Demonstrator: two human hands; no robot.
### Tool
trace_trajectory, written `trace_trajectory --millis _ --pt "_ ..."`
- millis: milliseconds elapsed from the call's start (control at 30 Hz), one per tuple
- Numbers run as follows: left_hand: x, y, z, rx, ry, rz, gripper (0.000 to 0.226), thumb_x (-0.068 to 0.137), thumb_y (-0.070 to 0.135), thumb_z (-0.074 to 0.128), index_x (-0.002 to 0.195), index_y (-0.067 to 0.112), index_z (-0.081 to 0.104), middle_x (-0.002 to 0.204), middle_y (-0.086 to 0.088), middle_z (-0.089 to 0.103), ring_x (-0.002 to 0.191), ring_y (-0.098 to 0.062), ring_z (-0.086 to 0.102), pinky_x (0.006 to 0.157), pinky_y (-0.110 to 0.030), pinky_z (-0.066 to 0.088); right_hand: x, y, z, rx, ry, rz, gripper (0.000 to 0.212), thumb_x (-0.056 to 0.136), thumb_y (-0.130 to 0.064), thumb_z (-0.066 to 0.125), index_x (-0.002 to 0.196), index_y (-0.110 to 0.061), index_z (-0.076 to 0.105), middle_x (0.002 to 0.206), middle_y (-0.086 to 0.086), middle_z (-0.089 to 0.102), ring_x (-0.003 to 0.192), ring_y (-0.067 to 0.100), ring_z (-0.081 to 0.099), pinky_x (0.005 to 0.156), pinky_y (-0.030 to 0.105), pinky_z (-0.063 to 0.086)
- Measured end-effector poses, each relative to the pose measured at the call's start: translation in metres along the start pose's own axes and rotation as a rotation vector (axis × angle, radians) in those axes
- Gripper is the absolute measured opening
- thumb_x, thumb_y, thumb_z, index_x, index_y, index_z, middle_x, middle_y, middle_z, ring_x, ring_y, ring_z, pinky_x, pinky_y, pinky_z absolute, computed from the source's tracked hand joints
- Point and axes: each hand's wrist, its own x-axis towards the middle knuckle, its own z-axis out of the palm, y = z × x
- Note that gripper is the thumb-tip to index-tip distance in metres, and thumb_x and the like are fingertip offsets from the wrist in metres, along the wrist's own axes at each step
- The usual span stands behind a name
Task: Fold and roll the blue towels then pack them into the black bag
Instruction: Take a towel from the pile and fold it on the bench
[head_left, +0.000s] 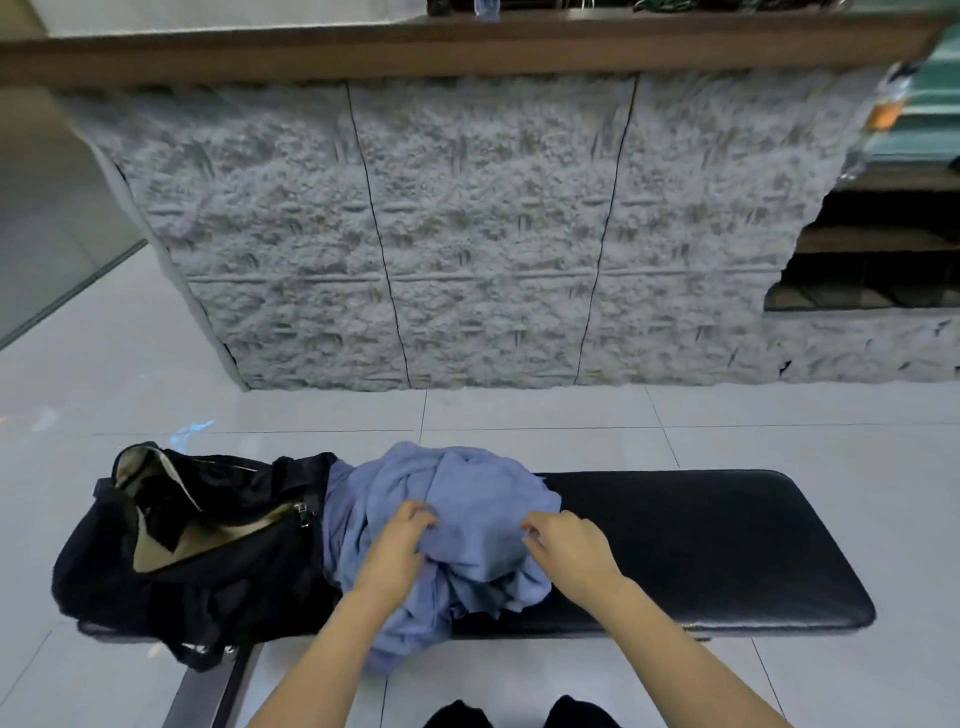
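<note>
I see the black bench (701, 545) running left to right under both hands, with its bare stretch out past the right one. The black bag (171, 571) lies unzipped just outside the left hand (400, 540), touching the heap. The blue towels (467, 493) sit crumpled directly beneath and ahead of both hands, with no long axis I can read. The right hand (566, 545) and the left are apart, each pinching the top cloth. I judge the spreading has to go rightward, led by the right hand.
</note>
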Motion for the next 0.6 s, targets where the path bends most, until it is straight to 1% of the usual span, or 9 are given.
trace_trajectory --millis 67,167,233,267,333,367,433,467,600 --pt "0.001 0.005 -0.002 0.049 0.151 -0.027 0.015 0.082 0.002 0.062 0.090 0.013 0.068 0.103 0.003 0.062 0.092 -0.022 0.061 0.069 -0.031 0.042 0.004 -0.010 0.001 -0.002 0.008 -0.017 0.024 0.094 -0.026 0.038 0.100 -0.022 0.061 0.084 -0.004 0.061 0.072 0.020 0.047 0.059 0.028 0.031" --pt "0.011 0.023 -0.012 0.033 0.341 -0.081 0.011 0.078 0.012 0.072 0.084 0.021 0.074 0.083 0.007 0.072 0.082 -0.019 0.063 0.070 -0.031 0.036 0.017 -0.027 -0.003 0.033 0.071 -0.082 0.024 0.094 -0.033 0.045 0.106 -0.023 0.062 0.094 -0.005 0.066 0.087 0.021 0.056 0.065 0.027 0.034" --pt "0.018 0.037 -0.021 -0.080 0.352 -0.106 0.011 0.080 0.016 0.071 0.089 0.022 0.075 0.084 0.008 0.072 0.083 -0.013 0.063 0.078 -0.029 0.045 0.025 -0.040 -0.007 0.121 0.100 -0.093 0.032 0.090 -0.046 0.050 0.112 -0.025 0.060 0.104 -0.007 0.064 0.099 0.017 0.054 0.077 0.030 0.038" --pt "0.021 0.045 -0.026 -0.126 0.342 -0.117 0.010 0.082 0.017 0.070 0.090 0.020 0.075 0.086 0.007 0.072 0.081 -0.008 0.062 0.079 -0.020 0.045 0.029 -0.047 -0.010 0.154 0.112 -0.081 0.035 0.088 -0.048 0.052 0.113 -0.025 0.059 0.106 -0.008 0.063 0.101 0.017 0.052 0.081 0.032 0.039" --pt "0.027 0.057 -0.037 -0.176 0.354 -0.108 0.009 0.082 0.019 0.070 0.090 0.017 0.075 0.087 0.006 0.072 0.076 -0.001 0.057 0.071 -0.008 0.042 0.037 -0.055 -0.020 0.134 0.160 -0.071 0.026 0.088 -0.039 0.052 0.106 -0.023 0.060 0.103 -0.006 0.064 0.102 0.019 0.053 0.083 0.034 0.038" --pt "0.030 0.061 -0.041 -0.208 0.364 -0.099 0.008 0.082 0.021 0.071 0.089 0.018 0.074 0.085 0.006 0.072 0.076 -0.001 0.058 0.073 -0.013 0.045 0.042 -0.056 -0.025 0.134 0.185 -0.062 0.020 0.089 -0.031 0.050 0.104 -0.022 0.062 0.099 -0.003 0.066 0.100 0.021 0.055 0.082 0.034 0.039" --pt "0.035 0.067 -0.052 -0.323 0.358 -0.073 0.004 0.081 0.027 0.073 0.084 0.028 0.071 0.081 0.013 0.069 0.079 -0.004 0.062 0.078 -0.030 0.052 0.051 -0.053 -0.041 0.290 0.213 -0.031 0.018 0.091 -0.019 0.050 0.101 -0.021 0.064 0.095 -0.002 0.068 0.094 0.022 0.058 0.080 0.035 0.043" --pt "0.036 0.068 -0.058 -0.381 0.353 -0.063 0.007 0.080 0.030 0.074 0.082 0.033 0.067 0.081 0.018 0.068 0.082 -0.004 0.063 0.079 -0.033 0.053 0.055 -0.050 -0.051 0.414 0.215 -0.019 0.017 0.091 -0.016 0.051 0.100 -0.021 0.065 0.094 -0.002 0.068 0.091 0.021 0.059 0.079 0.036 0.046" --pt "0.037 0.078 -0.077 -0.482 0.395 -0.068 0.030 0.073 0.039 0.077 0.098 0.034 0.061 0.099 0.021 0.064 0.096 -0.006 0.058 0.084 -0.028 0.048 0.059 -0.049 -0.114 0.852 0.210 0.031 0.020 0.098 -0.009 0.045 0.102 -0.010 0.064 0.094 0.007 0.066 0.087 0.022 0.062 0.077 0.033 0.050"
